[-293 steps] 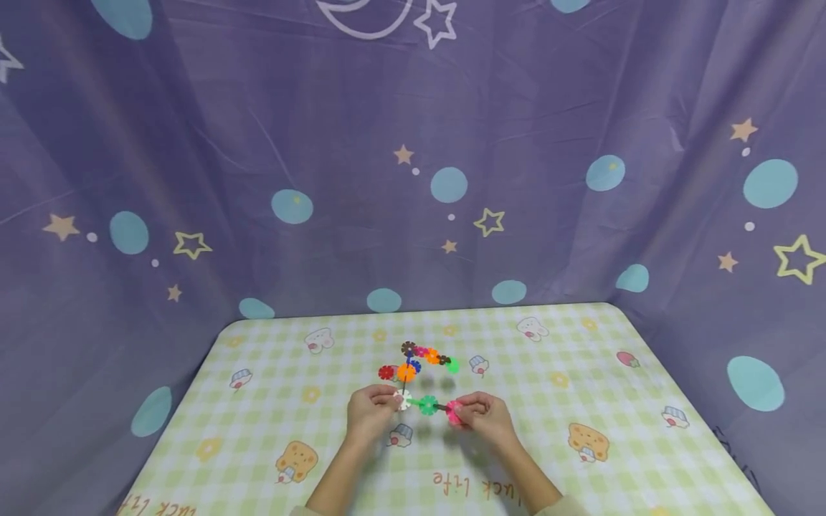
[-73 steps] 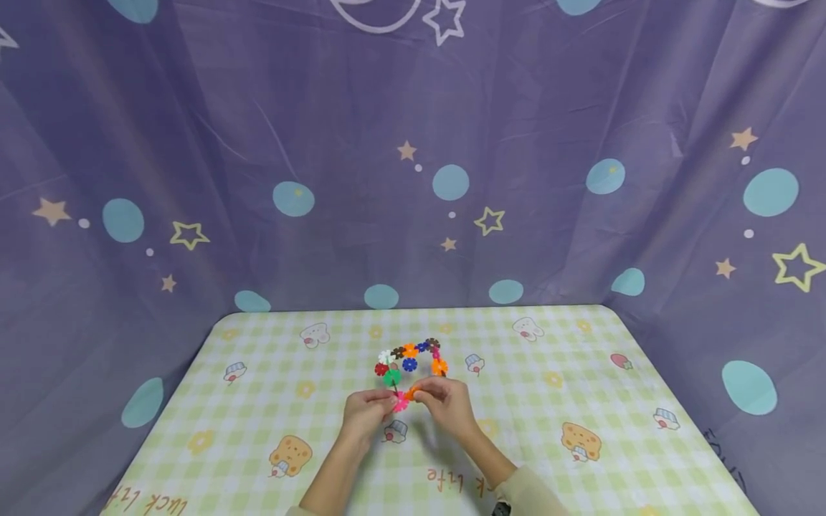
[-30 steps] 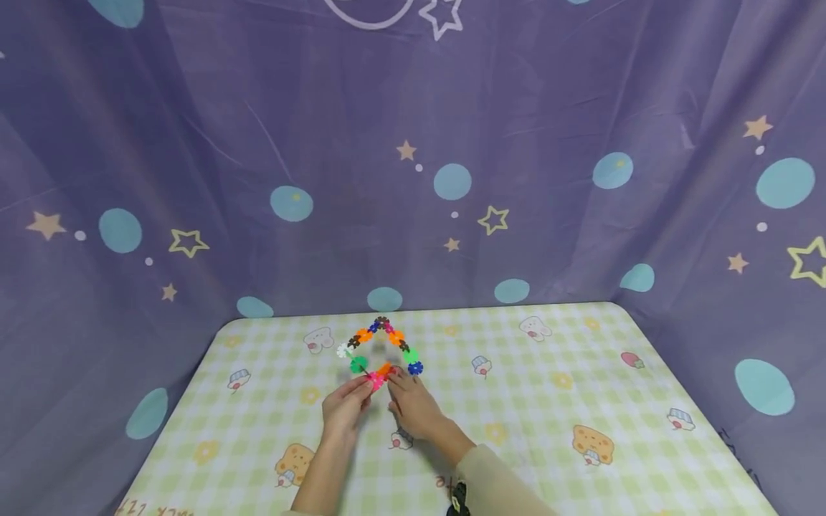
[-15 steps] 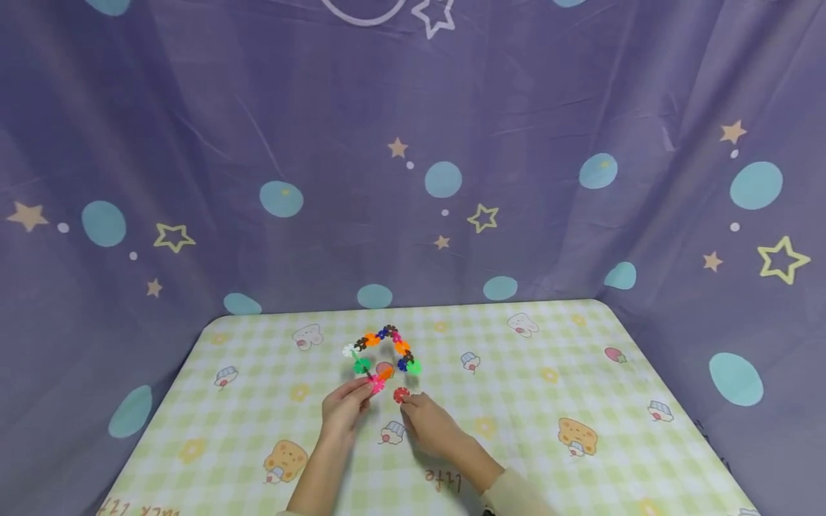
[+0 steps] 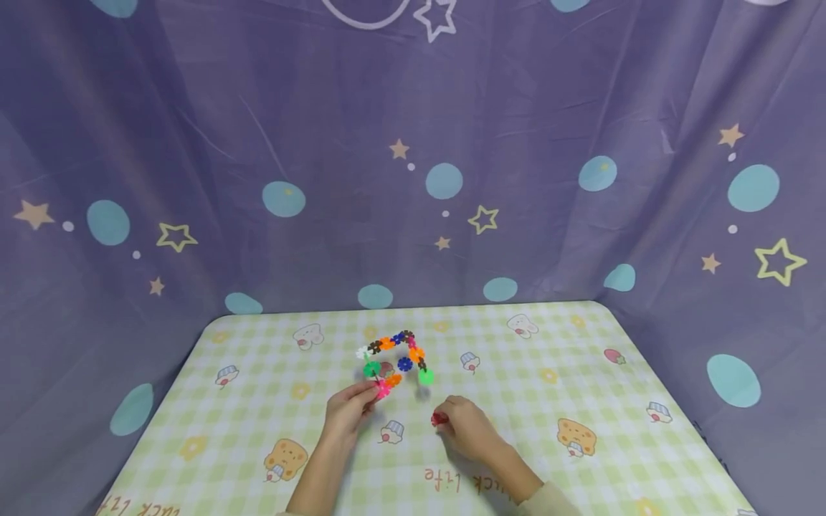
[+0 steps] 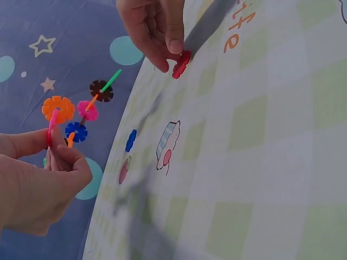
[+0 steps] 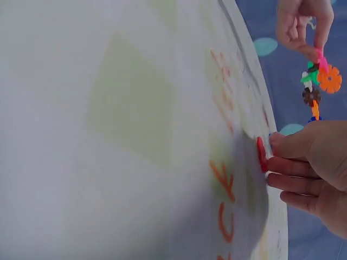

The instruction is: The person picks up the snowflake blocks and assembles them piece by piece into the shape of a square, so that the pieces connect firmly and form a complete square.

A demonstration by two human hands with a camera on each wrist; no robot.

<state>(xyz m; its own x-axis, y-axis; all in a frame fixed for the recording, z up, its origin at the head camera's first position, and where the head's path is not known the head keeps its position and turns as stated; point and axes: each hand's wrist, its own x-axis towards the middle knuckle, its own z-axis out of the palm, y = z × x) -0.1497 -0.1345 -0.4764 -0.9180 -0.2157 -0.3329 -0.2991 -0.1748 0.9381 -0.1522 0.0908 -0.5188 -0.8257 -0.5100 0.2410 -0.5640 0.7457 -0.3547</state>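
My left hand [image 5: 348,411] pinches the pink snowflake disc [image 5: 383,389] in a chain of notched plastic discs, held above the table. An orange disc [image 5: 394,381] is joined to the pink one at this end. The chain bends round through a green disc [image 5: 371,369], a white disc [image 5: 361,353] and several darker and orange ones to a light green disc [image 5: 426,377] at its other end. My right hand [image 5: 470,428] pinches a loose red snowflake disc [image 7: 261,154] between thumb and finger, apart from the chain and low over the tabletop.
A loose blue disc [image 6: 131,141] lies on the table beneath the chain. The green-checked tablecloth [image 5: 529,387] carries printed cakes, bread and lettering. Purple curtain [image 5: 361,236] hangs behind the table and on both sides.
Earlier the chain ended in pink; orange now extends it. My right hand has taken the red disc from the table and moved it right and nearer. My left hand keeps its pinch.
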